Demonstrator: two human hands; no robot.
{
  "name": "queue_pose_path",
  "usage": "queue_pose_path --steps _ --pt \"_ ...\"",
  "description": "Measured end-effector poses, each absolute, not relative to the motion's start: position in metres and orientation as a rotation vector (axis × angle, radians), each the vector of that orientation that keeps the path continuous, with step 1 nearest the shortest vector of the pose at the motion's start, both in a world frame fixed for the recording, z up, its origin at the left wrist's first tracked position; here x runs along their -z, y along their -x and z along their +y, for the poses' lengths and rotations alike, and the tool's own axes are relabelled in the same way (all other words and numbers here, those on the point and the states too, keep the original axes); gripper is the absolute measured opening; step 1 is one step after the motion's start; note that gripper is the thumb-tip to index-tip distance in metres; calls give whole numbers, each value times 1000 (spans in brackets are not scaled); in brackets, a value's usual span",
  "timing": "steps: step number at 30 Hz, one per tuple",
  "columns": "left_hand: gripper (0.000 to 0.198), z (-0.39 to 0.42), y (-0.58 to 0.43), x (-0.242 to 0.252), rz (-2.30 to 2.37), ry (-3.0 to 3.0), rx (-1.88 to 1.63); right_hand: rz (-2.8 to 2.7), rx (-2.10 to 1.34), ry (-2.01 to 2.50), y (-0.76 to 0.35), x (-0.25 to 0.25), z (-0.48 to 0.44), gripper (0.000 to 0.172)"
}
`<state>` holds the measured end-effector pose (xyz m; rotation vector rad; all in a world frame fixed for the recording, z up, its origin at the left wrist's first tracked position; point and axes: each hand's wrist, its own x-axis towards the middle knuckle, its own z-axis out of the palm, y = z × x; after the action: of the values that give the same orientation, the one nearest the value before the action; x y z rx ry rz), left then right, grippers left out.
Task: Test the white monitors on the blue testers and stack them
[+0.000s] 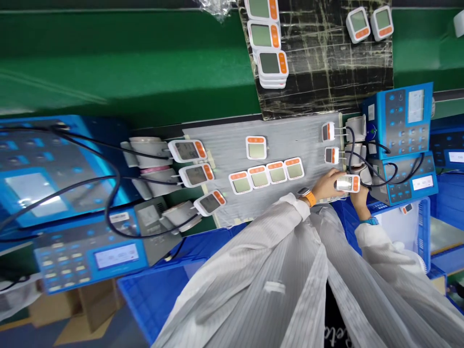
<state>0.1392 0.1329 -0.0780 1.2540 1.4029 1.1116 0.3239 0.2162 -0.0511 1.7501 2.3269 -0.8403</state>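
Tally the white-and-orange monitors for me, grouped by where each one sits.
Cabled monitors: 5
Loose monitors on grey mat: 5
Stacked monitors on black mat: at least 7, pile unclear
Held monitor: 1
Total: at least 18

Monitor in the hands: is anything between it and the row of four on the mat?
Only the left hand, which sits on the side of the monitor facing the row of four. Past that hand, just the gray mat shows.
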Motion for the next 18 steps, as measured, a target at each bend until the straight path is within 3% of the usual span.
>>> queue_pose_path --steps 3,6,9,13,18 --pt "70 129 -126 65 1409 -1324 -1032 2301 775 -1786 -316 46 215 25" --pt "74 119 -108 54 1437 -1321 -1030 2343 831 -1729 -312 25 208 8" --pt "78 108 -88 46 1483 -1280 -1073 2334 1004 -1850 -304 -4 200 29" --pt "81 99 -64 35 1507 -1241 -1071 1873 1751 -2039 -267 -35 194 48" --pt "89 93 -48 39 1524 -1258 -1080 1629 2127 -1860 -213 -39 198 45"
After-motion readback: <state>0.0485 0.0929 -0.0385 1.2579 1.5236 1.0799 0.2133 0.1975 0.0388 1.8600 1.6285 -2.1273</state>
